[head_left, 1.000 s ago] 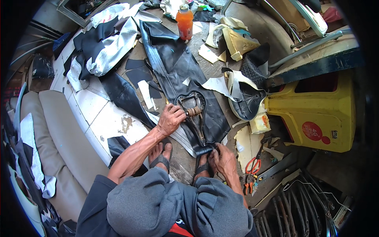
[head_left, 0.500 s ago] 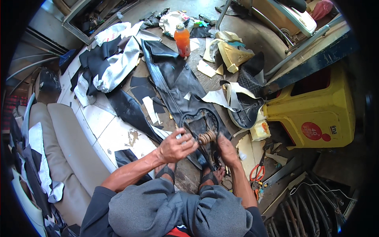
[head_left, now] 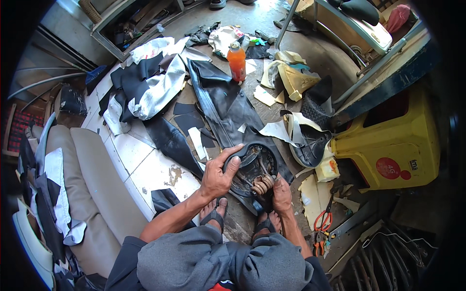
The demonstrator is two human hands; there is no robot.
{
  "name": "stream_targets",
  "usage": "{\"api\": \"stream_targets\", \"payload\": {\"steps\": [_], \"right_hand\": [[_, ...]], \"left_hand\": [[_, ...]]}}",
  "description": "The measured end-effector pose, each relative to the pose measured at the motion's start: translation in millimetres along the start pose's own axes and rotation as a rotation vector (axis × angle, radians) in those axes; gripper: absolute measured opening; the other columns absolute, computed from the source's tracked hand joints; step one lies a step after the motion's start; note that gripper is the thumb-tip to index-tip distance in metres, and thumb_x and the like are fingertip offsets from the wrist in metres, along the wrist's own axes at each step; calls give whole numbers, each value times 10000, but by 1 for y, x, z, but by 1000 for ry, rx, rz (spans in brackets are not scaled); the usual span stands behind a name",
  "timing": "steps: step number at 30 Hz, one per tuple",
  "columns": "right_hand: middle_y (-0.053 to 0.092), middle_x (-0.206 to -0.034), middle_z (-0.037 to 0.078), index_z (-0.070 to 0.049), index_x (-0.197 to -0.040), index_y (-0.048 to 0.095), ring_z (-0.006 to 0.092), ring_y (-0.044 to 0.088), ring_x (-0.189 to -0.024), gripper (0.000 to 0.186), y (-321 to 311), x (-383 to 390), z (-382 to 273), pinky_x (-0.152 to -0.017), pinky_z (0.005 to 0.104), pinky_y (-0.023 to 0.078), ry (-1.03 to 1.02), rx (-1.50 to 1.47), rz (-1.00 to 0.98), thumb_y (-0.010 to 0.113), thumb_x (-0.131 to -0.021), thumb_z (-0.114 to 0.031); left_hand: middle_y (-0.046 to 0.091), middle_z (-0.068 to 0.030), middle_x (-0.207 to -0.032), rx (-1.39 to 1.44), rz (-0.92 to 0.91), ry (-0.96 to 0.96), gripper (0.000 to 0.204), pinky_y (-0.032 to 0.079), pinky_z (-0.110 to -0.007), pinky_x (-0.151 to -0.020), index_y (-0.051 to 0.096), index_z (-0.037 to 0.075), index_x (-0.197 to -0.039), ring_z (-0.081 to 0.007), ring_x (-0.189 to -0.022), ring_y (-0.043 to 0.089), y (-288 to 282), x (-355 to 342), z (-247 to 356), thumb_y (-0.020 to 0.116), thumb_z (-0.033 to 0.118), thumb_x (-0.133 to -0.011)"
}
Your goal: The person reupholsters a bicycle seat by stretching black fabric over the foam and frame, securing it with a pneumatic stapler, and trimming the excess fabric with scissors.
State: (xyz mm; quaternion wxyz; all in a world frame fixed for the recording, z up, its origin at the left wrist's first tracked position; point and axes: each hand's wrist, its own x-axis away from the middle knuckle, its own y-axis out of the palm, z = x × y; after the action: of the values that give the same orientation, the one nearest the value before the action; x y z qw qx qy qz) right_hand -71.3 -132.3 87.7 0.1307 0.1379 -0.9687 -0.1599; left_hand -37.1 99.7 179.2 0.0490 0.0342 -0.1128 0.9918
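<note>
A black bicycle saddle [head_left: 246, 170] is held underside up above my feet, its hollow shell and metal frame showing. Rusty coil springs [head_left: 263, 184] lie at its near right end. My left hand [head_left: 218, 172] grips the saddle's left rim, with the thumb lying along the edge. On the other side my right hand [head_left: 282, 196] is closed round the rim beside the springs, its thumb pointing up; some of its fingers are hidden. Under the saddle, a large sheet of black vinyl [head_left: 228, 114] stretches away across the floor.
An orange drink bottle [head_left: 236, 62] stands on the vinyl's far part. Another seat shell [head_left: 310, 145] lies to the right, near a yellow plastic box [head_left: 388, 140]. Red-handled scissors [head_left: 324, 219] and pliers [head_left: 319, 242] lie near my right forearm. Brown cushions [head_left: 104, 169] stand at left.
My left hand, earlier raised over the saddle with curled fingers, now grips its left rim. The saddle has turned and tilted, and more of its underside shows. My right hand still holds it.
</note>
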Motion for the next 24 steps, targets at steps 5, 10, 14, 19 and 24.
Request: {"api": "stream_targets", "payload": {"steps": [5,10,14,19,24], "right_hand": [[641,-1274,48,22,-1424,532,128,545,-1160,666,13,-5,-8,-1041,291,409,42,61,-11,445,-1075,-539],[635,-1288,48,23,-1407,541,126,535,-1171,652,15,-7,0,-1046,286,399,96,-45,-11,448,-1078,-532],[626,-1313,58,30,-1410,546,136,529,-1196,642,29,-27,-18,-1058,294,398,71,-18,7,440,-1088,-515],[636,-1351,182,24,-1463,502,238,585,-1252,727,17,-38,-27,-1060,345,429,109,463,63,490,-1050,-574],[685,-1248,250,-45,-1422,581,309,680,-1143,665,-27,-14,4,-962,386,519,232,797,84,656,-968,-525]], "left_hand": [[706,-156,-1257,-4,216,168,406,468,-312,-1026,641,-51,-1306,-184,-1160,639,3,3,-10,463,257,-1111],[733,-134,-1156,14,186,84,391,479,-286,-970,697,-56,-1211,-136,-1085,635,-5,-10,-3,473,244,-1099],[662,-117,-1334,956,162,-189,455,483,-380,-1057,531,12,-1441,-226,-1185,646,17,2,-25,542,281,-1073],[636,-134,-1368,1222,109,-437,546,417,-490,-1135,537,54,-1413,-307,-1243,611,27,-23,-55,416,476,-1088],[660,-123,-1309,1248,137,-485,544,491,-519,-1055,563,70,-1358,-296,-1184,642,42,-68,-124,476,518,-1062]]}}
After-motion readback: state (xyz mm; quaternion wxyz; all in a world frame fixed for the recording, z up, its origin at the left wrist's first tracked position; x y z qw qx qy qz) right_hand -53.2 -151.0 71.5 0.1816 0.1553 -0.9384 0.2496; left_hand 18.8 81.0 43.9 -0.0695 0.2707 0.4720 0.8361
